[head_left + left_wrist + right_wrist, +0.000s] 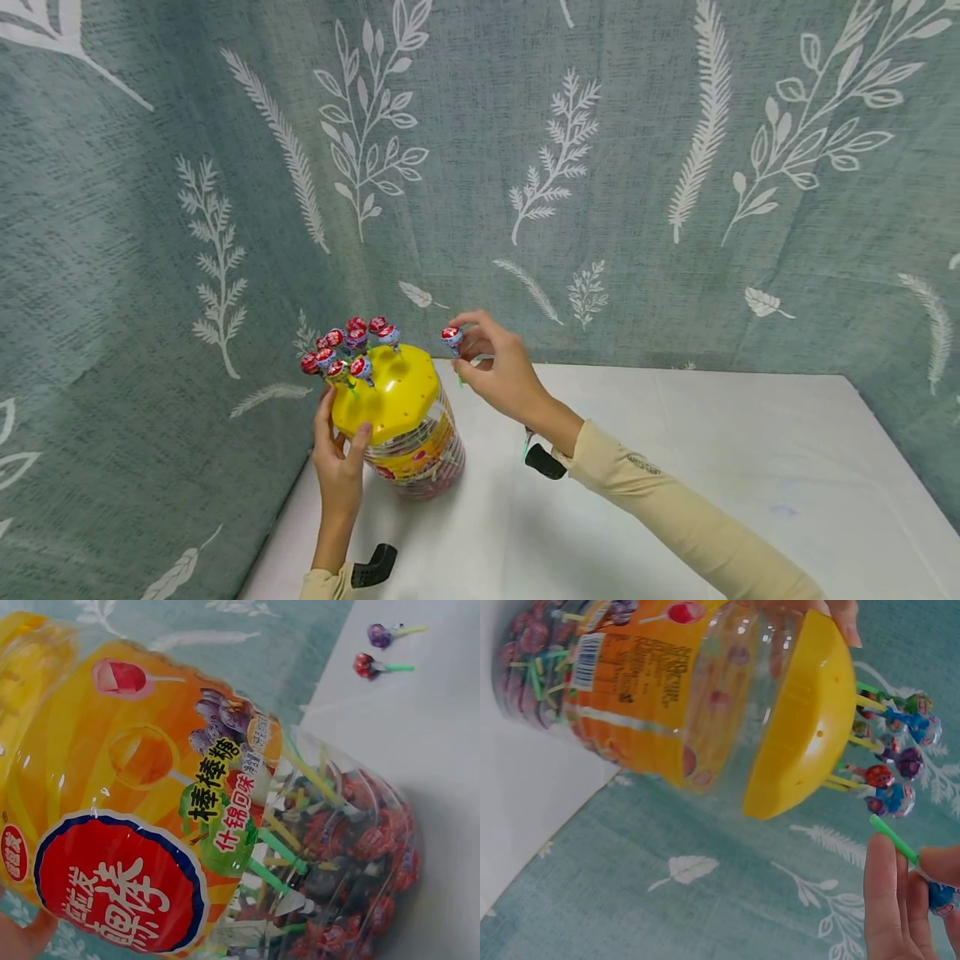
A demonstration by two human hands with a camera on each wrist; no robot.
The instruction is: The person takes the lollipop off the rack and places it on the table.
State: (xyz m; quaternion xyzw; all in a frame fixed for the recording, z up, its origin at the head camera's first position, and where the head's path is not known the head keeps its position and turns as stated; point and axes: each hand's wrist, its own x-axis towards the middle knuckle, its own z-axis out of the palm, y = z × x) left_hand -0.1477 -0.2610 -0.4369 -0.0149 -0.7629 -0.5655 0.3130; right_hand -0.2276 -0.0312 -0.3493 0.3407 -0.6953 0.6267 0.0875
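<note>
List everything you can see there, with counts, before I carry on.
Jar: one, clear with orange label, left part of the table
Lid: one, yellow, on the jar
Lollipops in the lid: about ten, red, blue, purple and green, standing in it
Lollipops inside the jar: many, mostly red, uncountable
Loose lollipops: two, purple and red, on the table
Held lollipop: one, red and blue, right hand
Table: one, white
Backdrop: grey-green, white leaves, behind
Wrist devices: two, black
Sleeves: two, beige
Left hand: one, holding the lid's edge
Right hand: one, beside the lid
</note>
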